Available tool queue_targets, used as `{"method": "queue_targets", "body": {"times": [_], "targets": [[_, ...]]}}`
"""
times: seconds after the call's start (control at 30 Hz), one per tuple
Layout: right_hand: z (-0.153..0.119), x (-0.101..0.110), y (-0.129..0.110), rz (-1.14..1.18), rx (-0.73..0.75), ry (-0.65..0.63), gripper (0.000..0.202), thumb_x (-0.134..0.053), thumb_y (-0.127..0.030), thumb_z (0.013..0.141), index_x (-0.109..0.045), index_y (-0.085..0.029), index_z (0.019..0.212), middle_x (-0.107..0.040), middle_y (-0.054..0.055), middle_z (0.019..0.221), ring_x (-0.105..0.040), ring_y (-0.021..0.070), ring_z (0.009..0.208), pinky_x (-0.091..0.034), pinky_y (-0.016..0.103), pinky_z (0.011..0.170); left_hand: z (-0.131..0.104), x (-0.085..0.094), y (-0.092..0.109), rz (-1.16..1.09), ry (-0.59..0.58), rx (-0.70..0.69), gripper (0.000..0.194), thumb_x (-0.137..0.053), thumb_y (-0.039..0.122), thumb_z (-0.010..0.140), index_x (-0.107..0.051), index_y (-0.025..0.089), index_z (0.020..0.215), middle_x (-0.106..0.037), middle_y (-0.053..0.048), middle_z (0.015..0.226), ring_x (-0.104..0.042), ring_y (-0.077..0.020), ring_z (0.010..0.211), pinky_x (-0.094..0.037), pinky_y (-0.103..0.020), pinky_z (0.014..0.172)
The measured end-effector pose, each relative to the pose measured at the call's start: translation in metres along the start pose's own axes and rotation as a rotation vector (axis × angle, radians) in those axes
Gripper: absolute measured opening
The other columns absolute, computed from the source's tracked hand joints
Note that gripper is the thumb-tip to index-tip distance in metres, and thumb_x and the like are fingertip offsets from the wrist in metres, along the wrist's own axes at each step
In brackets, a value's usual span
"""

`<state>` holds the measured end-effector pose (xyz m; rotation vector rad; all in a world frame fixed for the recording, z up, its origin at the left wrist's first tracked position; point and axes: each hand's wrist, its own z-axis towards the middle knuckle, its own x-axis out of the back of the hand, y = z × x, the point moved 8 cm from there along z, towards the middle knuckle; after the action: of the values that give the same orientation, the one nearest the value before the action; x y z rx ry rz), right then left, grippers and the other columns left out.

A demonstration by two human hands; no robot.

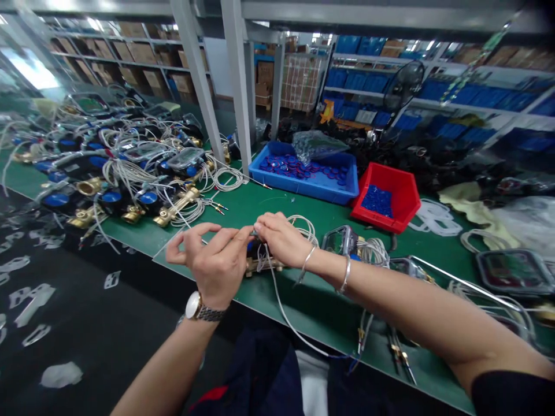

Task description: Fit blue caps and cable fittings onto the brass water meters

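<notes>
My left hand and my right hand meet fingertip to fingertip at the table's near edge. Both are pinched closed on something small and greyish, mostly hidden by the fingers. Directly beneath them lies a brass-bodied meter, its upper part largely covered by my hands. A pale cable loops around the meter, drops past the table edge and ends in blue wires near my lap. To the right, close to my right forearm, sits another meter with a clear-lidded display box and coiled cable.
Many brass meters with tangled cables crowd the left of the green table. Behind my hands stand a blue tray of blue-red discs and a red bin of small blue pieces. Metal posts rise at the back. Scraps litter the floor.
</notes>
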<state>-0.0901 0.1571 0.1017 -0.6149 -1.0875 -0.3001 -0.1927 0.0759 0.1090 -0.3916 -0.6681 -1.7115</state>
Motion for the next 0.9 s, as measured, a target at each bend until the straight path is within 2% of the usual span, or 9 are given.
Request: {"method": "queue_targets", "body": {"times": [0.13,0.27,0.4,0.47,0.53,0.63,0.77,0.8,0.9], "targets": [[0.002,0.007,-0.01,-0.115,0.156,0.131,0.02,-0.043,-0.027,0.103,-0.06,-0.018,0.1,-0.056,0.014,0.12,-0.041,0.0284,0.117,-0.035,0.043,0.099,0.004,-0.004,-0.002,-0.013,-0.052,-0.019,0.014,-0.071,0.025,0.088,-0.078,0.032,0.099,-0.079,0.0,0.091,-0.054,-0.0296,0.101,-0.031,-0.052,0.095],[0.005,-0.005,0.001,-0.064,0.024,-0.007,0.031,-0.034,-0.026,0.105,-0.059,-0.018,0.089,-0.06,0.01,0.098,-0.047,0.0243,0.097,-0.038,0.04,0.089,0.005,-0.002,-0.002,0.037,0.002,-0.042,0.018,-0.071,0.024,0.088,-0.078,0.031,0.102,-0.079,-0.002,0.09,-0.055,-0.0299,0.101,-0.034,-0.052,0.092],[0.006,0.004,-0.007,-0.134,0.131,0.094,0.019,-0.044,-0.028,0.102,-0.061,-0.019,0.098,-0.058,0.013,0.115,-0.041,0.0281,0.114,-0.034,0.043,0.095,0.006,-0.01,-0.002,-0.006,-0.051,-0.06,0.014,-0.069,0.025,0.089,-0.078,0.028,0.098,-0.079,-0.002,0.089,-0.055,-0.0293,0.098,-0.034,-0.051,0.091],[0.009,-0.002,0.001,-0.103,0.065,0.023,0.027,-0.038,-0.025,0.104,-0.06,-0.019,0.089,-0.06,0.011,0.102,-0.044,0.0263,0.104,-0.036,0.041,0.09,0.007,-0.01,-0.003,0.005,-0.02,-0.052,0.014,-0.07,0.024,0.089,-0.078,0.03,0.098,-0.079,-0.001,0.086,-0.055,-0.0292,0.098,-0.032,-0.052,0.092],[0.011,-0.003,0.007,-0.071,0.01,0.016,0.03,-0.036,-0.026,0.105,-0.06,-0.018,0.089,-0.059,0.011,0.101,-0.045,0.0254,0.101,-0.037,0.04,0.089,0.008,-0.01,-0.005,0.026,0.008,-0.047,0.015,-0.071,0.025,0.088,-0.078,0.03,0.1,-0.079,-0.001,0.087,-0.054,-0.0299,0.099,-0.031,-0.052,0.092],[0.012,0.001,0.0,-0.125,0.148,0.107,0.019,-0.045,-0.029,0.103,-0.062,-0.019,0.101,-0.057,0.013,0.119,-0.039,0.028,0.116,-0.035,0.043,0.095,0.01,-0.017,-0.008,0.001,-0.038,-0.051,0.012,-0.07,0.026,0.089,-0.078,0.029,0.096,-0.079,-0.001,0.09,-0.054,-0.0296,0.099,-0.031,-0.052,0.092],[0.016,-0.007,0.016,-0.1,0.01,0.034,0.03,-0.038,-0.029,0.105,-0.062,-0.019,0.088,-0.059,0.011,0.101,-0.043,0.0255,0.101,-0.038,0.041,0.087,0.01,-0.018,-0.011,-0.01,-0.008,-0.063,0.013,-0.071,0.025,0.087,-0.078,0.03,0.096,-0.078,-0.001,0.085,-0.054,-0.0293,0.097,-0.032,-0.051,0.09],[0.017,-0.007,0.015,-0.104,0.028,0.047,0.029,-0.038,-0.028,0.105,-0.062,-0.018,0.091,-0.059,0.011,0.105,-0.043,0.0257,0.104,-0.038,0.041,0.089,0.01,-0.02,-0.012,-0.011,-0.014,-0.059,0.013,-0.071,0.025,0.087,-0.078,0.03,0.097,-0.078,-0.002,0.085,-0.054,-0.0295,0.097,-0.033,-0.051,0.09],[0.016,-0.006,0.002,-0.159,0.22,0.1,0.02,-0.045,-0.029,0.102,-0.063,-0.02,0.104,-0.055,0.012,0.124,-0.037,0.0278,0.121,-0.034,0.044,0.101,0.009,-0.028,-0.016,-0.017,-0.09,-0.028,0.012,-0.069,0.027,0.089,-0.078,0.029,0.096,-0.078,-0.002,0.088,-0.054,-0.0291,0.097,-0.031,-0.049,0.089]]}}
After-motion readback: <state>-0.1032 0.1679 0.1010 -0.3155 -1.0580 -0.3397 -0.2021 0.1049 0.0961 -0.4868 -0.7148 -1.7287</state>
